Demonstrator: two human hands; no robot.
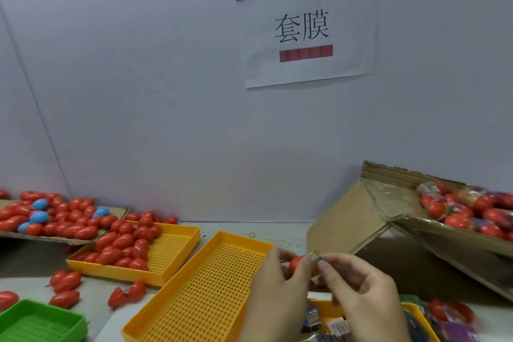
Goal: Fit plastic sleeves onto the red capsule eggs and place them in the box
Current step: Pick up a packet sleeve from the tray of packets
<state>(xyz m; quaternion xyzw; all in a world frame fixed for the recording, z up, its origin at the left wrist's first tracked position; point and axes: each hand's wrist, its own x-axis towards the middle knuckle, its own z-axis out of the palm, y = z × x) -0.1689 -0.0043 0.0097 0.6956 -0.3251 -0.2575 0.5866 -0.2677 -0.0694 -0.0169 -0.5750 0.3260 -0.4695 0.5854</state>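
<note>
My left hand grips a red capsule egg above the right end of an orange perforated tray. My right hand pinches the edge of a thin plastic sleeve right at the egg's tip. A tilted cardboard box at the right holds several sleeved eggs. Loose red eggs fill a second orange tray to the left.
A cardboard sheet at the far left carries many red eggs and a few blue ones. A green tray sits at the bottom left. Several eggs lie loose on the table. Printed sleeves fill a tray under my right hand.
</note>
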